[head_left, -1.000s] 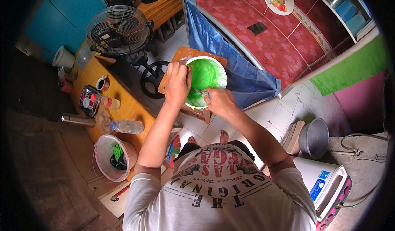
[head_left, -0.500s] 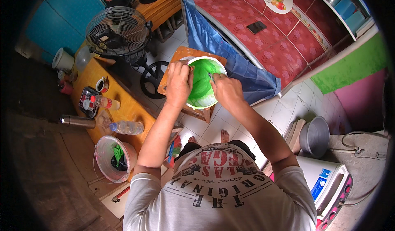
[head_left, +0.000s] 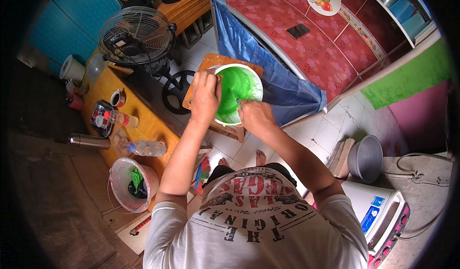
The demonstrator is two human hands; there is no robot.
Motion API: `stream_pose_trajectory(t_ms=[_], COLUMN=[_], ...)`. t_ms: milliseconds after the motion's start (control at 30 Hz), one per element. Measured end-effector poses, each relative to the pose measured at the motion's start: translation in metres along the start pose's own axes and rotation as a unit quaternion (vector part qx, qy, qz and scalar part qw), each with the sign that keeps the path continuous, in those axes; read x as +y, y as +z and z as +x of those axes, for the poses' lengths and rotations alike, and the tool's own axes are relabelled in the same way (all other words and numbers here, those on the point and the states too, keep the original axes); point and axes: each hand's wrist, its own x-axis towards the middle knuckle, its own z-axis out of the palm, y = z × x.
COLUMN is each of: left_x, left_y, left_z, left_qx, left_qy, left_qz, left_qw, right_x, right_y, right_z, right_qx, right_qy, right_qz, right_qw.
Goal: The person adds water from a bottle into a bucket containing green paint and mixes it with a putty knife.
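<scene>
The bright green mixture (head_left: 230,84) lies in a white bucket (head_left: 259,96) that rests on a wooden stool (head_left: 209,61) in front of the person. A stirring tool (head_left: 238,102), mostly hidden by the grip, dips in at the near right of the bucket; its full shape cannot be made out. The right hand (head_left: 257,116) is wrapped around its handle. The left hand (head_left: 206,94) is clasped over the left rim, its fingers curled inward, which seems to steady the bucket.

Just now the right hand has drawn the tool back toward the person and a little to the left, so the stirring appears to be carrying on in sweeps. Half a second ago the tool stood farther off, near the right wall, and the streaks on the mixture lay differently; the left hand keeps its place on the rim.

Beyond the stool stand a pedestal fan (head_left: 136,34) at the left and a blue sheet (head_left: 282,91) hanging from the red-tiled counter (head_left: 268,15). On the yellow table (head_left: 148,125) lies a clear plastic bottle (head_left: 148,148), with a pail (head_left: 153,178) beside it. A grey basin (head_left: 366,159) sits far right.
</scene>
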Motion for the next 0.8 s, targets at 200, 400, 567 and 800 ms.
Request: stream_pose_trajectory(t_ms=[200,400,567,800], left_x=[0.001,0.001,0.001,0.003], left_y=[0.001,0.002,0.001,0.0], left_z=[0.0,-0.002,-0.002,-0.002], left_qx=[0.007,0.008,0.01,0.005], left_qy=[0.0,0.001,0.0,-0.002], left_qz=[-0.002,-0.002,0.006,0.001], left_qw=[1.0,1.0,1.0,1.0], right_x=[-0.014,-0.02,-0.027,-0.014], right_y=[-0.004,-0.002,-0.002,0.004], right_z=[-0.005,-0.002,0.002,-0.002], right_qx=[-0.064,-0.095,-0.061,-0.046], right_qy=[0.002,0.002,0.014,0.028], right_qz=[0.049,0.125,0.185,0.165], right_qw=[0.997,0.988,0.981,0.985])
